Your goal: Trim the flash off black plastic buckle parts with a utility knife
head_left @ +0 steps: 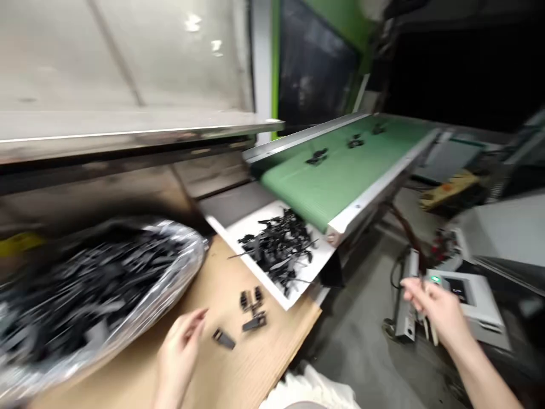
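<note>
My left hand [181, 346] is over the wooden tabletop, its fingers curled toward the thumb; whatever they may hold is hidden. Just right of it lies a small black plastic clip-like part [223, 338]. Beyond that is a cluster of black moulded parts [254, 309] joined by a thin stem. My right hand [438, 309] is held out to the right above the floor, thumb and fingers pinched together. Blur hides what is in that pinch. A large clear plastic bag [193, 258] full of black plastic parts [97, 284] stands open at the left.
A green conveyor belt [340, 176] carries several black pieces. Below its end, a white tray [293, 301] holds a heap of thin black scraps [281, 244]. A grey box with a screen [481, 301] stands at the right. A metal ledge [140, 133] runs above the bag.
</note>
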Demonstrator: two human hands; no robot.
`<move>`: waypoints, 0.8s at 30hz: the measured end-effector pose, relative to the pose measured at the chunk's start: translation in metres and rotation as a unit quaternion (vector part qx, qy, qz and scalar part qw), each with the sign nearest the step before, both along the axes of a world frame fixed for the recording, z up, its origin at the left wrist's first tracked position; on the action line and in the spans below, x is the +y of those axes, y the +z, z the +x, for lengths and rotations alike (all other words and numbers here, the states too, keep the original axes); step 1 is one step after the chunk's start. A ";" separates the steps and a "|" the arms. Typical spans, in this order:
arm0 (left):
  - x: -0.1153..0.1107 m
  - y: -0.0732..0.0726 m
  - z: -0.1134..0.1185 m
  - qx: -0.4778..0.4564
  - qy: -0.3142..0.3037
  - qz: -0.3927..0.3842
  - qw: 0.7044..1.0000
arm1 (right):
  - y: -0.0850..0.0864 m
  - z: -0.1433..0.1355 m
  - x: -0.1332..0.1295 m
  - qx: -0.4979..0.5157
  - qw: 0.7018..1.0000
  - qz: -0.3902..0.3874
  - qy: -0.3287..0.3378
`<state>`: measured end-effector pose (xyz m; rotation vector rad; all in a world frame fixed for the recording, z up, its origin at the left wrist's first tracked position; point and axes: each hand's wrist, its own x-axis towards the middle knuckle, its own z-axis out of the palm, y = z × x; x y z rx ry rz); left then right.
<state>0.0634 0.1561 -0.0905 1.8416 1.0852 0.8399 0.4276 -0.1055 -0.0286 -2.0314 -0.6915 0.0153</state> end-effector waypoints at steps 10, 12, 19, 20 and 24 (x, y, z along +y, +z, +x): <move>-0.035 -0.036 -0.004 0.238 -0.014 0.050 0.970 | -0.030 -0.152 0.067 0.097 0.904 -0.155 0.387; -0.045 -0.027 -0.007 0.252 -0.002 0.070 0.965 | -0.027 -0.166 0.074 0.120 0.884 -0.155 0.424; -0.087 0.042 -0.015 0.203 -0.014 0.148 0.968 | -0.002 -0.204 0.112 0.233 0.845 -0.108 0.469; -0.092 0.049 -0.017 0.185 -0.012 0.159 0.970 | 0.002 -0.209 0.116 0.232 0.842 -0.096 0.477; -0.103 0.057 -0.025 0.031 0.072 0.072 0.994 | 0.008 -0.223 0.121 0.123 0.870 0.001 0.478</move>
